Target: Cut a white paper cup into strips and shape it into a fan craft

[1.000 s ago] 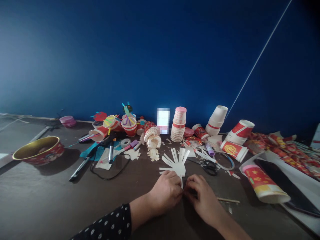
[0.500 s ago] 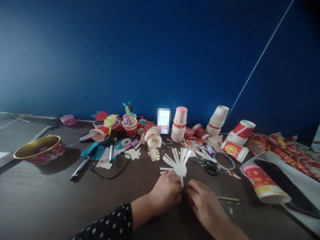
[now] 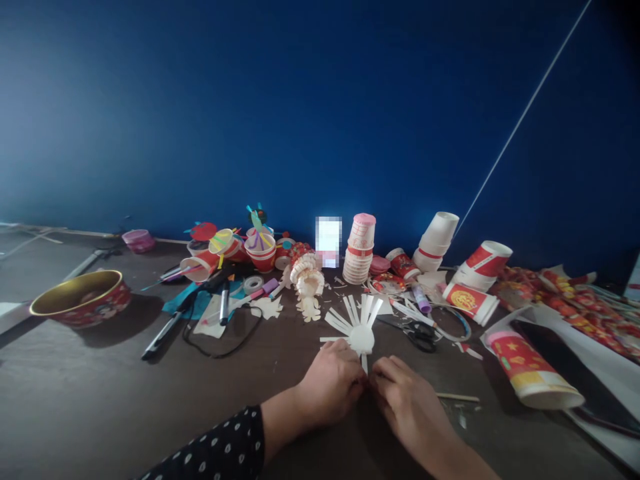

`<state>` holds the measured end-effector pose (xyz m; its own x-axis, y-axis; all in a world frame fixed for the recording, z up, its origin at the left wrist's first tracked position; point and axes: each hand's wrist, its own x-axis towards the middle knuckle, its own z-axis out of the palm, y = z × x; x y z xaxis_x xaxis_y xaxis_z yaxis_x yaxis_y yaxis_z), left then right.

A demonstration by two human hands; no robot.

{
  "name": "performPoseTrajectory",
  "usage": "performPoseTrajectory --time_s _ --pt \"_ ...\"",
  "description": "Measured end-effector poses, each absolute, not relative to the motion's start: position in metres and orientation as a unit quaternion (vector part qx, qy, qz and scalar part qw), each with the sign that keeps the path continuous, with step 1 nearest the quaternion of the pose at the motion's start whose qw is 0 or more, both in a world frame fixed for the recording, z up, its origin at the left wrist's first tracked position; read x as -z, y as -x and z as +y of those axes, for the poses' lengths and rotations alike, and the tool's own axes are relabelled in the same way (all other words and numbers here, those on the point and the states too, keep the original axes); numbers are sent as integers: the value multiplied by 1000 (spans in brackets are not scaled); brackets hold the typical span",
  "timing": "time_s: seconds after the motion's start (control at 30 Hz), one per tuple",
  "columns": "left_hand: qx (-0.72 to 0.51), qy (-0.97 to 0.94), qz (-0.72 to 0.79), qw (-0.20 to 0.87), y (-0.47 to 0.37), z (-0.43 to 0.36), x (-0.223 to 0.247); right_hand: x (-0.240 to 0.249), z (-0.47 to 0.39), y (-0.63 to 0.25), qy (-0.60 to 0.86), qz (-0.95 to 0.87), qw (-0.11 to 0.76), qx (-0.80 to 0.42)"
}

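Note:
A white paper cup cut into strips [image 3: 361, 339] lies with its round base in the middle and several strips fanned outward on the far side. One strip points toward me, and its near end disappears between my hands. My left hand [image 3: 334, 380] is closed beside the base, fingers pinched at that strip. Facing it, my right hand [image 3: 407, 400] is also closed, its fingertips at the same strip's near end. The fingertips hide exactly how the strip is held.
Scissors [image 3: 421, 335] and a white-and-purple glue stick [image 3: 421, 298] lie beyond my right hand, near a wooden stick [image 3: 457, 397]. Stacked cups [image 3: 359, 250] stand at the back. A red cup [image 3: 533, 370] lies at right, a gold-lined bowl [image 3: 80, 300] at left, a black marker [image 3: 225, 303] between.
The view has shifted very slightly. My right hand has edged a little closer to my left hand at the strip; the cut cup stays in place.

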<state>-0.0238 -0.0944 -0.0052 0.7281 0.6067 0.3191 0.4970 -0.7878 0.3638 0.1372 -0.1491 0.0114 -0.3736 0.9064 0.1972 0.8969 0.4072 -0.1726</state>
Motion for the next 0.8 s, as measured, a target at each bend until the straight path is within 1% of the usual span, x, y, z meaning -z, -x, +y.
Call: performPoseTrajectory --time_s 0.23,0.47,0.6,0.8 --pt "-193 -926 312 84 19 -96 9 -3 -156 -138 571 -805 162 -24" --pt "-159 -932 321 61 18 -97 0 9 -160 -134 540 -819 164 103" --pt "-154 -934 318 42 18 -99 -5 11 -161 -131 535 -821 162 120" --pt "-177 -932 314 33 20 -100 -3 15 -161 -128 517 -823 192 137"
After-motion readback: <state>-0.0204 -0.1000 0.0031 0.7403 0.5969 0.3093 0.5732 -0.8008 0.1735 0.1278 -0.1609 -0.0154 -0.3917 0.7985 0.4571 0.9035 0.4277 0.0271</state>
